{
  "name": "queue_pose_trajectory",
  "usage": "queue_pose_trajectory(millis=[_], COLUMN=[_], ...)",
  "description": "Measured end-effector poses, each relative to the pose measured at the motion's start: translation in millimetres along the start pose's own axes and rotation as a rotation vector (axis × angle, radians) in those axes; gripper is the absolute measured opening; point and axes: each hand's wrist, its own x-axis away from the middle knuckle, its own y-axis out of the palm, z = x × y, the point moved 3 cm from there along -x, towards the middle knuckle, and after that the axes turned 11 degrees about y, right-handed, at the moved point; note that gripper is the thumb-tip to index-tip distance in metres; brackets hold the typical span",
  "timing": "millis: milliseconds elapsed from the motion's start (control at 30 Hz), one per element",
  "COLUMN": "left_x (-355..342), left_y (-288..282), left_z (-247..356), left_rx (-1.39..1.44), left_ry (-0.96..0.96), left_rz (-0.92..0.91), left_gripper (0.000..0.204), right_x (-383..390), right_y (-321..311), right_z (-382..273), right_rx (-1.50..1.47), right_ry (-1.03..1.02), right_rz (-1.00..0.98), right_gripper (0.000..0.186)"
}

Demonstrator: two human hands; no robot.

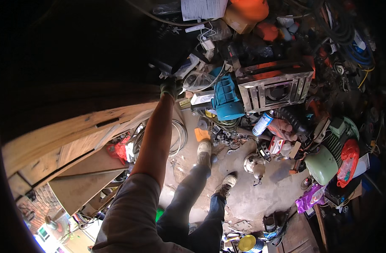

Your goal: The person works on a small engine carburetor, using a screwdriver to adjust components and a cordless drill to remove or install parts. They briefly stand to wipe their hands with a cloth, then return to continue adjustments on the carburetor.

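Note:
My left arm stretches up the middle of the view, and my left hand [169, 87], in what looks like a pale greenish glove, is at the edge of a wooden cabinet or bench [75, 130]. Its fingers are lost in shadow, so what they hold, if anything, is hidden. Close beside the hand lie a clear plastic bag [198, 80] and a small white box [202, 98]. A blue motor [226, 95] stands just to the right of them. My right hand is out of view.
A metal-framed box with a fan [277, 88], a spray can [263, 122] and a green motor [321, 164] crowd the right side. Coiled cable [178, 137] lies on the floor by my feet. A yellow-lidded tin [247, 243] stands at the bottom.

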Motion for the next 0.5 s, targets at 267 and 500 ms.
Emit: queue_pose_trajectory(millis=[267,500], left_x=[21,102], left_y=[15,9], left_z=[14,21], left_rx=[0.386,0.434], left_ry=[0.084,0.574], left_rz=[-0.161,-0.178], left_gripper=[0.018,0.011], right_x=[28,43], right_y=[-16,-34], right_z=[-47,-46], right_rx=[0.005,0.042], right_ry=[-0.007,-0.07], right_rz=[0.005,-0.006], right_gripper=[0.021,0.021])
